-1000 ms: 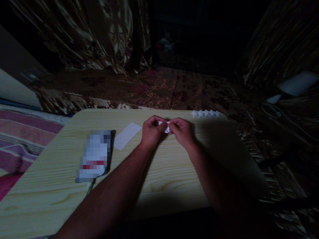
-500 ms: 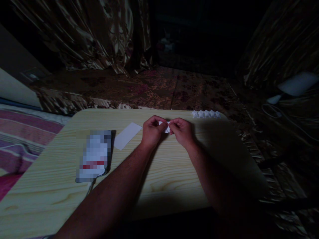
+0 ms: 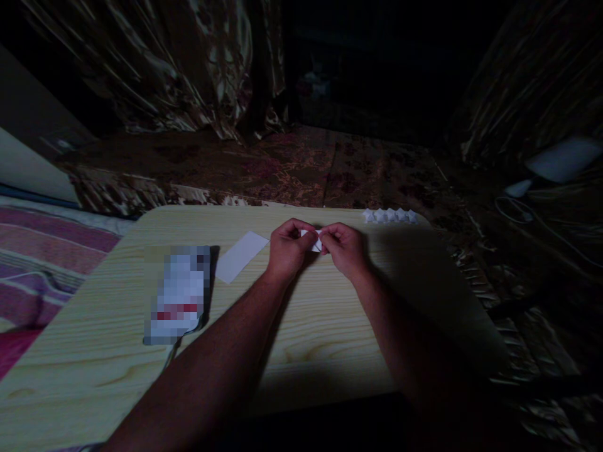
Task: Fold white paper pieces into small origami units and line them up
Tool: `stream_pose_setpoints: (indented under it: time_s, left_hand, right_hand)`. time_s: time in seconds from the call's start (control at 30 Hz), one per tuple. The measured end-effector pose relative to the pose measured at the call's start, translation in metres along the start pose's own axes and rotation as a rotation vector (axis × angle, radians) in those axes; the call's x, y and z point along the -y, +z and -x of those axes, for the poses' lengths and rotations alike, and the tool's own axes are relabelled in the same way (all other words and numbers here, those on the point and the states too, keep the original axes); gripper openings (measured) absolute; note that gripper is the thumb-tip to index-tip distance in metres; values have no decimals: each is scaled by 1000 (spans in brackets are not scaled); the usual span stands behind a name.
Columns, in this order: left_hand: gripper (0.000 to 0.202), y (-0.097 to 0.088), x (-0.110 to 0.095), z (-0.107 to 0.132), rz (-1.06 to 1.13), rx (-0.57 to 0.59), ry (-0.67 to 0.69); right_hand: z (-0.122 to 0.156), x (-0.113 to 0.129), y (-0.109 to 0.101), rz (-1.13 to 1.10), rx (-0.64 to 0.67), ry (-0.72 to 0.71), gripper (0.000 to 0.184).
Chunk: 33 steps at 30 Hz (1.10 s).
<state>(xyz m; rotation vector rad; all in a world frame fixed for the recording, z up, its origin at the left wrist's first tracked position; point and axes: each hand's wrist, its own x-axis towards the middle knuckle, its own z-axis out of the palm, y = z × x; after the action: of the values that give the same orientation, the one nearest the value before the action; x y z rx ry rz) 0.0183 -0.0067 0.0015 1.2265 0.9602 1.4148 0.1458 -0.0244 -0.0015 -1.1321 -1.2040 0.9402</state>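
Observation:
Both my hands meet over the middle of a light wooden table (image 3: 330, 326). My left hand (image 3: 286, 250) and my right hand (image 3: 346, 250) pinch a small folded piece of white paper (image 3: 313, 240) between their fingertips, just above the tabletop. Most of the piece is hidden by my fingers. A flat white paper strip (image 3: 240, 256) lies on the table left of my left hand. A row of several small folded white paper pieces (image 3: 389, 215) sits at the table's far edge, to the right of my right hand.
A blurred-out flat object (image 3: 179, 294) lies on the table's left part. Dark patterned fabric (image 3: 301, 166) covers the ground beyond the table. A striped cloth (image 3: 42, 263) is at the left. White devices and cables (image 3: 541, 182) lie at the far right.

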Motion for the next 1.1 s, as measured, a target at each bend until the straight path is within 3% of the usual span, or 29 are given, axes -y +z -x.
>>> stream_pose_setpoints:
  time_s: [0.27, 0.4, 0.53, 1.1]
  left_hand:
    - [15, 2, -6, 3, -55, 56, -10]
    - [26, 0, -1, 1, 44, 122, -88]
    - [17, -2, 6, -1, 48, 183, -128]
    - [17, -1, 6, -1, 18, 132, -103]
  right_hand:
    - [-1, 1, -1, 33, -25, -23, 14]
    - [-2, 0, -3, 71, -72, -66, 13]
    - [-2, 0, -5, 76, -106, -89, 12]
    - [-1, 2, -3, 113, -109, -93, 14]
